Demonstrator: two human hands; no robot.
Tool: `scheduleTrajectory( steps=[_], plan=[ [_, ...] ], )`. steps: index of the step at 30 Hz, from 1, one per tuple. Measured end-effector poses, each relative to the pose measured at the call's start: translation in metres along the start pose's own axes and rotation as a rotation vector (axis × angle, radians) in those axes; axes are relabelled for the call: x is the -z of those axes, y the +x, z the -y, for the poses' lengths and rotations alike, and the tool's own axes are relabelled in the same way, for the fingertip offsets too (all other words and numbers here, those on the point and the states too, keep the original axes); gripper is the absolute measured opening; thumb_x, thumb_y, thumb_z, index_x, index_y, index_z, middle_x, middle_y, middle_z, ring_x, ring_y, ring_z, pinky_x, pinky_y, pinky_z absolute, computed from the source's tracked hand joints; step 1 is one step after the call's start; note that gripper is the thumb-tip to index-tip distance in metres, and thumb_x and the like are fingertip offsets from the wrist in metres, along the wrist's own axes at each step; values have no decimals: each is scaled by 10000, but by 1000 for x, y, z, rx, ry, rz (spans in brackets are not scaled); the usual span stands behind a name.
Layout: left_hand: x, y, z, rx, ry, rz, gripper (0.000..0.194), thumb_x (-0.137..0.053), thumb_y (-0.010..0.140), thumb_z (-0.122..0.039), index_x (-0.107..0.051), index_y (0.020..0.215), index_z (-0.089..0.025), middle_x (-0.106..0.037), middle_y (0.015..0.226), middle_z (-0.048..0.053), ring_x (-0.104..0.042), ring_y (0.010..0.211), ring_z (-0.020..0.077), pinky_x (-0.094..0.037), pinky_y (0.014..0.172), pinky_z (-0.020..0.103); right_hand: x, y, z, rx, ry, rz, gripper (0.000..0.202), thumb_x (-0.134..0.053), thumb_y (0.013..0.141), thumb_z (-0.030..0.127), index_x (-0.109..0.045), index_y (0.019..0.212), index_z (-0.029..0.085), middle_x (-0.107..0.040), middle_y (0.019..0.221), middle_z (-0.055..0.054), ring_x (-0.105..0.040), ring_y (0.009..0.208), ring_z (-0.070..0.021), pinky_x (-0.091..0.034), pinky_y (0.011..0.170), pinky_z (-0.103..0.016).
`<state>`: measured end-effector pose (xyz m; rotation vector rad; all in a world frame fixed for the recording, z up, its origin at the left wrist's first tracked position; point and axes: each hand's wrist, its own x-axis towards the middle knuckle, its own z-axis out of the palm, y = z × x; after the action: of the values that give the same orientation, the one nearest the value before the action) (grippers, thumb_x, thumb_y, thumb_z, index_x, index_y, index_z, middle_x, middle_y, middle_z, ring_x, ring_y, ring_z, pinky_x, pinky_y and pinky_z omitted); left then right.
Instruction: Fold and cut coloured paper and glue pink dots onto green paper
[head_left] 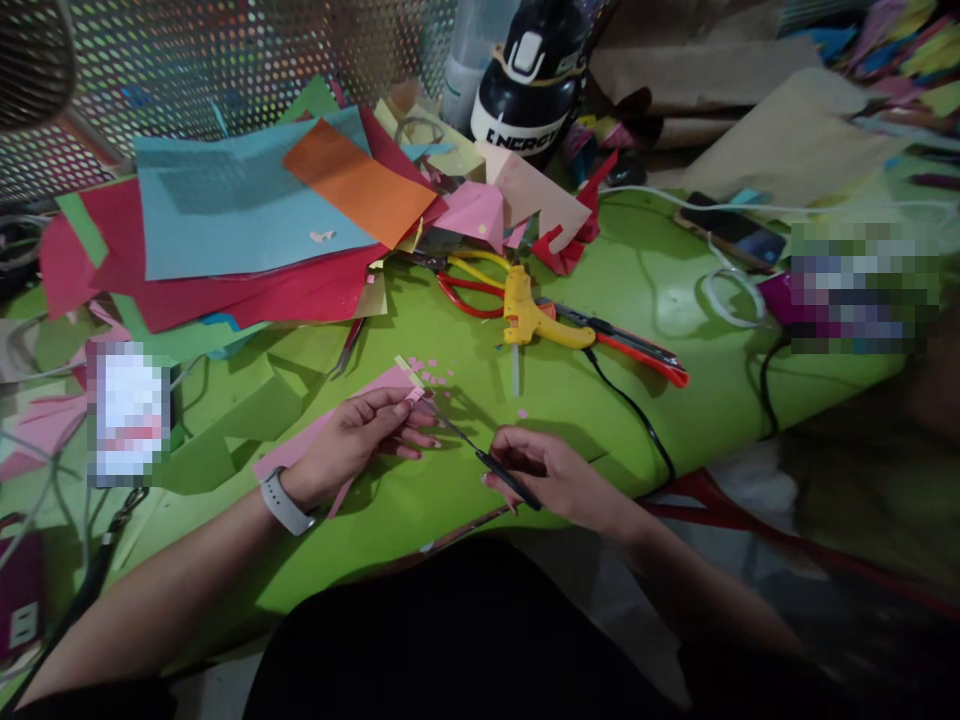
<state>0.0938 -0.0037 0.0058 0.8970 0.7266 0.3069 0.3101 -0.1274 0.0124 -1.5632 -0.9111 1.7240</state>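
My left hand is closed in a pinch on a small piece of pink paper. Beneath that hand and forearm lies a longer pink paper strip on the green table. My right hand grips a pair of scissors with black handles. Their blades point up and left, reaching the pink paper at my left fingertips. Several tiny pink paper squares are scattered just beyond my left hand. How far the blades are apart is hard to make out.
A yellow glue gun lies ahead beside a red-handled cutter and yellow-red scissors. Coloured sheets, with a blue one on top, pile at the back left. A black bottle stands behind. A phone and cables lie at right.
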Motion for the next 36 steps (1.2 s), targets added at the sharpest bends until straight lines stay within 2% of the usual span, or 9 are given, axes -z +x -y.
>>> scheduleTrajectory(
  steps=[20,30,33,36],
  plan=[
    [-1,2,1,-48,-2,31,346,-730,898,-432,-703,1084,-141,-744,1068,113,-733,814,139,-567,706,221,-3,1,1,-16,33,13,546,-858,626,616,-495,693,214,-495,587,65,-457,552,-93,-395,526,-242],
    [1,4,4,-19,-16,10,334,-725,907,-389,-691,1137,-150,-749,1084,106,-732,805,132,-559,708,232,-4,2,-1,36,54,-58,528,-858,618,616,-528,687,209,-508,587,66,-480,529,-87,-427,515,-243],
    [0,1,-1,-16,-28,-17,302,-721,912,-372,-663,1119,-160,-752,1081,87,-733,810,127,-563,698,222,0,2,-2,54,64,-110,513,-831,653,625,-533,715,212,-546,571,59,-430,464,-69,-374,450,-228],
    [-5,-8,-17,-89,-18,-78,261,-727,906,-377,-615,1033,-177,-770,1023,68,-740,826,142,-572,711,235,7,-2,-2,89,42,-128,498,-785,695,650,-558,774,214,-611,619,30,-384,429,-66,-299,399,-233]
  ],
)
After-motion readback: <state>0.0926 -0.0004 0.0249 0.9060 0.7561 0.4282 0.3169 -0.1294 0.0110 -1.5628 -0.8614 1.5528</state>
